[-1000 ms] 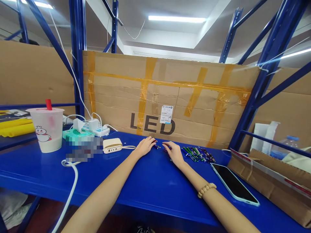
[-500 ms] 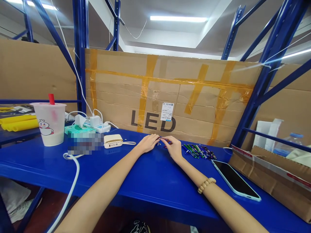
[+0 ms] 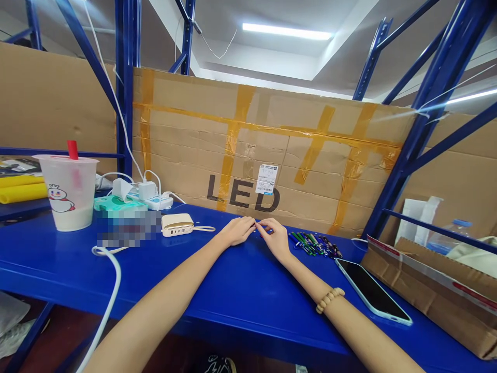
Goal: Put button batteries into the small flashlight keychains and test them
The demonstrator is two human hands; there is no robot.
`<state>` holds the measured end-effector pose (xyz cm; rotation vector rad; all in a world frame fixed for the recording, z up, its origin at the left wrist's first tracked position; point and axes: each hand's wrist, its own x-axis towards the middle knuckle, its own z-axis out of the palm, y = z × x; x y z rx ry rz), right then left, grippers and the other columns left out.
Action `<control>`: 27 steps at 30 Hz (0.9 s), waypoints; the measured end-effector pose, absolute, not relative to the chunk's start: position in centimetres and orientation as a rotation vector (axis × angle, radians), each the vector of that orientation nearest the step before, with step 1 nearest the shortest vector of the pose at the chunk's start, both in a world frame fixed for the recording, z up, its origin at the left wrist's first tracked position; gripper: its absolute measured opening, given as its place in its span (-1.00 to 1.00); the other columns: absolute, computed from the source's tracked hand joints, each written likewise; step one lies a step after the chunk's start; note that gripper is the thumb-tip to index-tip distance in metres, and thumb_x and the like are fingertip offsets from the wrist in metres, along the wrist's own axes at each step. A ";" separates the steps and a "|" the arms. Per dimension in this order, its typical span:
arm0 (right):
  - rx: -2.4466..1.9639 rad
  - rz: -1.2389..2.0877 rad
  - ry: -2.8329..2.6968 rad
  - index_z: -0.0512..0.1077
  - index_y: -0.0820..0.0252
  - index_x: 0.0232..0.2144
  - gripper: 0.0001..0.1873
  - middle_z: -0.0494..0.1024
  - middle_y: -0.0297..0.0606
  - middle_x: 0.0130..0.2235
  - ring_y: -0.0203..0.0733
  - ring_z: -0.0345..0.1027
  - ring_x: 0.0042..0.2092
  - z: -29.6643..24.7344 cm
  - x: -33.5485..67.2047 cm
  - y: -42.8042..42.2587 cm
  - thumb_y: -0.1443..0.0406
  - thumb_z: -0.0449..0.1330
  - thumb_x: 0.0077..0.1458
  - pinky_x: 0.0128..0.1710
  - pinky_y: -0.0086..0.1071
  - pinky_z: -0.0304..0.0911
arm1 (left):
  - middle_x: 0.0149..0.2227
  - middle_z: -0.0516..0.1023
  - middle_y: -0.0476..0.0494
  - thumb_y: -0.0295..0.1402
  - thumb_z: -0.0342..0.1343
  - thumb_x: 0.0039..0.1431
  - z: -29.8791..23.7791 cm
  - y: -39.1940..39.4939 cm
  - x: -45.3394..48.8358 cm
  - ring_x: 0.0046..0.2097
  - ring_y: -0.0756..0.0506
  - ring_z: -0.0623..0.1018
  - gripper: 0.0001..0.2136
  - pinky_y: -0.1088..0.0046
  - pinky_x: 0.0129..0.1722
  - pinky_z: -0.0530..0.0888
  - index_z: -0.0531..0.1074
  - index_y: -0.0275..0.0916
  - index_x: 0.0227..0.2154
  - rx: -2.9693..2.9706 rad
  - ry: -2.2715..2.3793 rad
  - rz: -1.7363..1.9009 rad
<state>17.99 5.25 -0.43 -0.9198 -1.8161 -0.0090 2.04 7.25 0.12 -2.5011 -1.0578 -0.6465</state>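
My left hand (image 3: 238, 231) rests near the back of the blue table, its fingers bent and pressed together. Facing it, my right hand (image 3: 274, 239) pinches with thumb and forefinger. The fingertips of both hands meet around something small and dark, too hidden to name. Just right of my right hand lies a pile of small shiny metal pieces (image 3: 313, 243) in green, blue and purple, some shaped like carabiner clips. A wooden bead bracelet (image 3: 330, 300) circles my right forearm.
On the left stand a lidded cup (image 3: 70, 191) with a red straw, a green tissue pack (image 3: 120, 204), a power strip (image 3: 157, 201) and a cream power bank (image 3: 177, 225). A phone (image 3: 373, 290) and an open cardboard box (image 3: 427, 295) lie right. Taped cardboard (image 3: 186, 145) walls the back.
The view has tilted slightly. My right fingers have drawn in closer to my left fingertips. Small pieces seen under my right hand before are now mostly covered.
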 end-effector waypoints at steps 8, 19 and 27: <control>-1.085 0.004 -1.887 0.43 0.13 -0.28 -0.78 0.45 -0.32 -0.25 -0.38 0.32 -0.46 -0.4 17.5 5.1 0.22 0.09 0.02 -0.44 -0.45 0.23 | -0.19 0.44 -0.16 -0.34 -0.28 0.29 -0.4 8.1 1.8 -0.13 -0.10 0.43 -0.77 0.41 -0.18 0.33 0.27 -0.26 -0.22 -2.431 -1.274 -0.682; -1.504 -0.186 -2.197 0.35 0.12 -0.04 -0.55 0.29 -0.18 0.08 -0.07 0.08 0.11 -1.1 19.6 6.1 0.10 0.08 0.03 0.07 -0.13 -0.04 | -0.20 0.43 -0.17 -0.29 -0.22 0.26 -0.9 9.0 0.5 -0.15 -0.11 0.43 -0.78 0.40 -0.19 0.36 0.29 -0.27 -0.28 -2.279 -1.631 -0.801; -1.499 -0.253 -2.410 0.22 -0.04 0.10 -0.46 0.14 -0.20 0.18 -0.06 -0.12 0.21 -0.9 19.6 6.3 -0.02 -0.06 0.10 0.16 -0.08 -0.23 | -0.19 0.42 -0.15 -0.30 -0.22 0.26 0.1 7.3 1.0 -0.15 -0.09 0.44 -0.77 0.41 -0.17 0.38 0.31 -0.26 -0.27 -2.397 -1.514 -0.729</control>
